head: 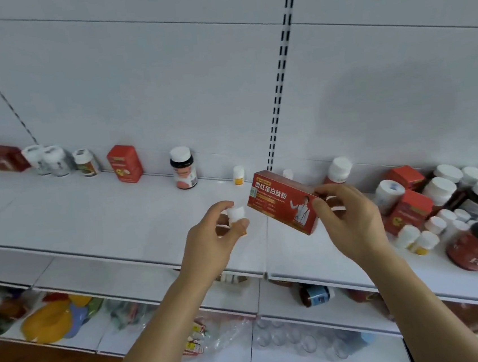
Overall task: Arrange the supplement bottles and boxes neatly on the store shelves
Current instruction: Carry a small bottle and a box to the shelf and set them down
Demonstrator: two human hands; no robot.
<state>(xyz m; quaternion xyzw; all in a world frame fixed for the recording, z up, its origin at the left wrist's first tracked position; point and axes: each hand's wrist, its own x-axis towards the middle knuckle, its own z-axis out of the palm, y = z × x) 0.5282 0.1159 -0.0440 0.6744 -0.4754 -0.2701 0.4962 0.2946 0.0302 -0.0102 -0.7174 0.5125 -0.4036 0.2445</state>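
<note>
Curled round a small white-capped plastic bottle, the left hand holds it above the near white metal shelf; the right hand pinches a glossy red rectangular cardboard box by its right end; farther back, a dark round bottle stands upright.

I was looking at a shop: white metal shelves ran along a back panel with a slotted upright. Supplement bottles and red boxes stood on them, and bagged goods filled the shelf below.
</note>
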